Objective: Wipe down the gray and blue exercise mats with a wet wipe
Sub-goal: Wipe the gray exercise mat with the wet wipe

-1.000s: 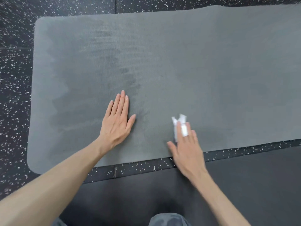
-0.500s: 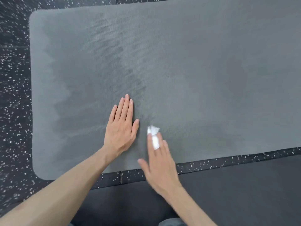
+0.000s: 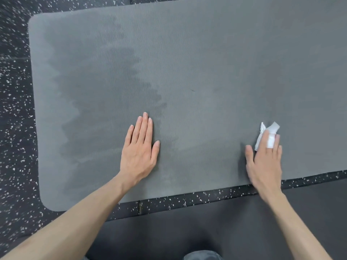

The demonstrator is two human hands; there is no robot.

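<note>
in the head view, the gray mat point(image 3: 187, 62) lay flat on the speckled floor point(image 3: 15, 109), with a darker damp patch on its left part. the left hand point(image 3: 139, 149) rested palm down on the mat, fingers straight and close together, pinning it. the right hand point(image 3: 264, 162) pressed a white wet wipe point(image 3: 262, 132) to the mat near its near edge, fingers extended over it (the hand was blurred, so i could not tell exactly how they lay). to wipe well, i'd judge overlapping strokes into the dry right side best, with even pressure. no blue mat was in view; a dark mat point(image 3: 206, 231) lay nearer.
</note>
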